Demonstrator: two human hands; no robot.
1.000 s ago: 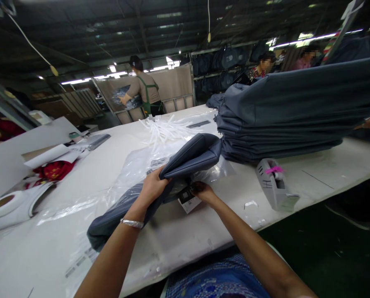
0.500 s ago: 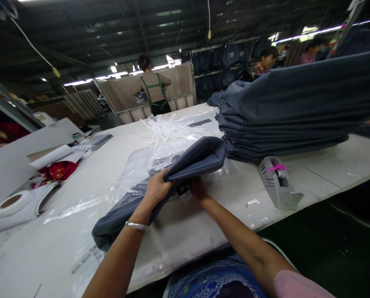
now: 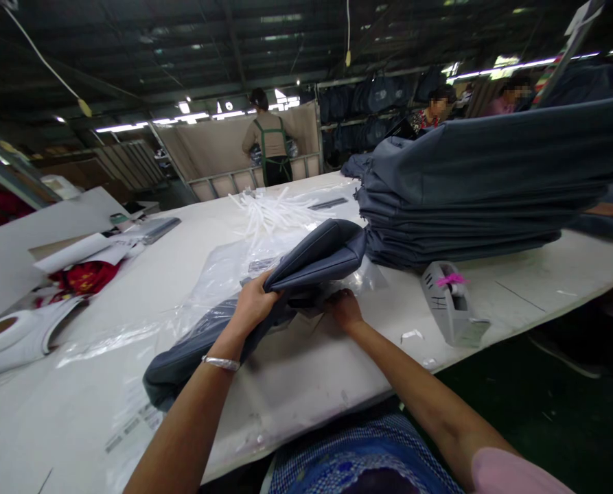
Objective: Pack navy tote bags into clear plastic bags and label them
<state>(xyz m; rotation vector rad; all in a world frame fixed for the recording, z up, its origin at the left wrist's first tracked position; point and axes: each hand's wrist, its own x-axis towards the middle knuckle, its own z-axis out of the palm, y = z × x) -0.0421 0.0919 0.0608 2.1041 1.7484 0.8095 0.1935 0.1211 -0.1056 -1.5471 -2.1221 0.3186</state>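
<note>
My left hand [image 3: 255,302] is closed around the folded edge of a dark blue-grey fabric piece [image 3: 321,255] with stitched seams, whose far end is lifted off the table. Its near end [image 3: 169,374] rests on the table to the left of my left wrist. Below the raised fold is my right hand [image 3: 345,310], fingers curled in and partly in shadow; I cannot make out what they grip. A pale tag-like flap [image 3: 303,322] hangs beside those fingers. Clear plastic bags [image 3: 224,264] lie behind and under the fabric.
A tall stack of similar dark fabric [image 3: 465,199] stands at the right, with a grey tape dispenser [image 3: 447,305] before it. White strips [image 3: 272,209] lie at the back. At left is a white roll [image 3: 7,333]. A person in a green-strapped apron [image 3: 272,140] stands beyond the table.
My right hand has shifted slightly right, and the black label beside it no longer shows clearly. My left hand keeps its hold on the fabric. The person behind has turned and moved right.
</note>
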